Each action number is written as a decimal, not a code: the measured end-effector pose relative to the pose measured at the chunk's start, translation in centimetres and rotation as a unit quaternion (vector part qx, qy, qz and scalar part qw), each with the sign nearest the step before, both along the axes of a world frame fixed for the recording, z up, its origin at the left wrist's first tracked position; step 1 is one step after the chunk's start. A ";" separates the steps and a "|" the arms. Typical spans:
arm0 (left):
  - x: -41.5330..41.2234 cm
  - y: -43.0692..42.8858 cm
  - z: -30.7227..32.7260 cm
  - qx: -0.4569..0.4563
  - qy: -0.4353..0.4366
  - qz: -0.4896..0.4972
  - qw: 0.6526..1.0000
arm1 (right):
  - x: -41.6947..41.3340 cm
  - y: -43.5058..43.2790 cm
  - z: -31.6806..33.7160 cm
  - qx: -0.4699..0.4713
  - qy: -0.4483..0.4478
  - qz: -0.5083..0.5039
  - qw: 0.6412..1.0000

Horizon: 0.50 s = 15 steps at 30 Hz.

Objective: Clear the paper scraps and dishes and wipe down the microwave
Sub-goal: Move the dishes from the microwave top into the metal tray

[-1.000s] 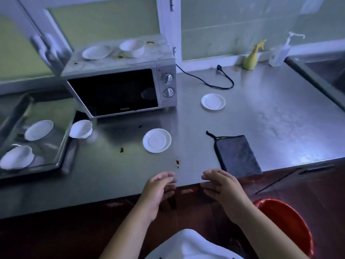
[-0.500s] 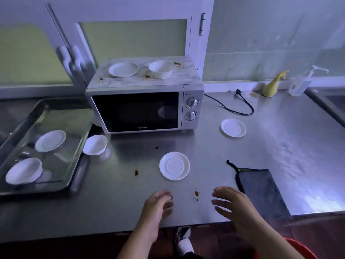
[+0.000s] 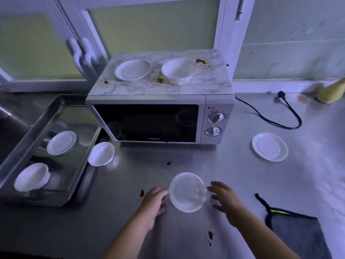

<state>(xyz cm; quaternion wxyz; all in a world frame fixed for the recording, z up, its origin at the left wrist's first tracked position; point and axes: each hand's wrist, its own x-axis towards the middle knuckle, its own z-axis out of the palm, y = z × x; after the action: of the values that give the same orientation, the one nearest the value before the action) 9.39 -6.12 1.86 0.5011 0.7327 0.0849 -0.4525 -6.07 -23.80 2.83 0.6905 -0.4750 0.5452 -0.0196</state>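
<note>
saucer (image 3: 187,192) flat on worktop (image 3: 233,174), between the 2 hands | left fingers (image 3: 162,195) loosely curled just beside its left rim, nearer; right fingers (image 3: 214,186) spread just right of it; both hold nothing | round, no long axis

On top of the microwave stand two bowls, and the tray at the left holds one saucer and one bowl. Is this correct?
No. The head view shows one saucer and one bowl on the microwave, not two bowls. The tray is as you say.
</note>
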 end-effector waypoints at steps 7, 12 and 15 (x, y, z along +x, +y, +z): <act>1.1 -2.1 -2.1 0.021 0.057 -0.004 0.998 | 4.3 -0.2 -3.4 -0.050 0.046 0.008 0.998; 1.3 -2.2 -1.6 0.002 0.069 -0.025 0.997 | 5.9 1.0 -2.6 -0.084 0.065 -0.006 0.994; 1.7 -1.1 -0.2 -0.025 0.055 -0.035 0.998 | 6.4 2.2 -1.0 -0.093 0.051 -0.020 0.994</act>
<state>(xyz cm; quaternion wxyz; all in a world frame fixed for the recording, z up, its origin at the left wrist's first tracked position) 11.10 -7.20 1.63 0.4973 0.6965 0.0753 -0.5118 0.32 -21.60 1.82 0.6141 -0.5261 0.5854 -0.0594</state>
